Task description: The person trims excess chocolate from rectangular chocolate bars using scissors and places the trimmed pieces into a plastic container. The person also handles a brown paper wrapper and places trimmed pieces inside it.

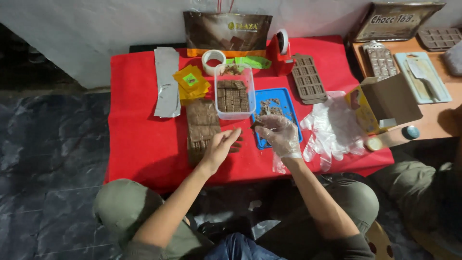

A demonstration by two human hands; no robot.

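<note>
My bare left hand [219, 147] rests flat on the red cloth [139, 139], fingers apart, touching the edge of a brown chocolate slab [199, 125]. My right hand [279, 132], in a clear plastic glove, pinches a small brown chocolate piece [256, 124] over the blue tray [285, 103], which holds chocolate bits. A clear plastic box [234, 91] with chocolate squares stands just beyond both hands.
Yellow wrappers [191, 83], a silver foil strip [167, 82], a tape roll [212, 60], a red tape dispenser [279, 50], a brown mould [308, 79], loose clear gloves [332, 127] and an open cardboard box [385, 103] lie around. A wooden table [433, 115] stands to the right.
</note>
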